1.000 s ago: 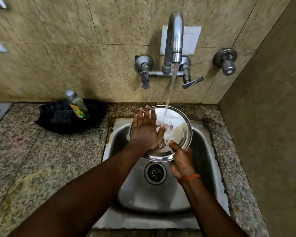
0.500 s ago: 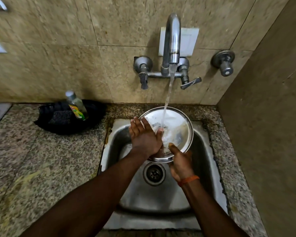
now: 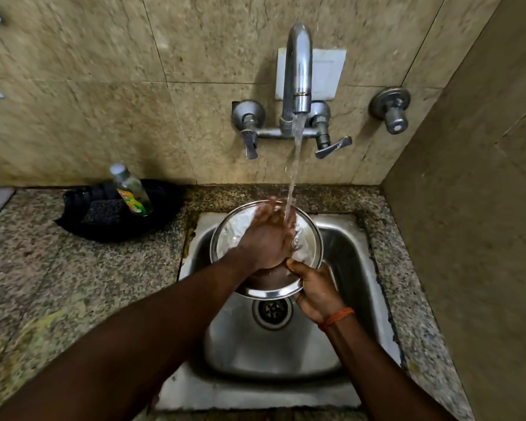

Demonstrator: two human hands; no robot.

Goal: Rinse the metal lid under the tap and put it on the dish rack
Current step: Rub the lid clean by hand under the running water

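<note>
Tabletop (image 3: 88, 284) – speckled stone, set round the basin; it carries the washing-up supplies within your reach.

Sink (image 3: 362, 268) – steel, drain uncovered, so the run-off escapes while you work above it.

Tap (image 3: 298, 71) – wall-mounted and running; its stream falls onto the middle of the item you are washing.

Metal lid (image 3: 230, 235) – held in the air over the sink, directly under the stream, tilted towards you, probably so water sheets off its near edge. Not on the dish rack, which is out of view; the rinse looks to be under way.

Left hand (image 3: 268, 241) – grip spread, palm laid flat on the lid's wet face, most likely to rub it clean. Fingertips are blurred.

Right hand (image 3: 316, 290) – grip pinching the lid's near rim, thumb on top and fingers beneath; this is what holds the tilt steady.

Bottle (image 3: 131, 189) – leaning in a dark bowl (image 3: 82, 226) left of the sink, well apart from both hands.
</note>
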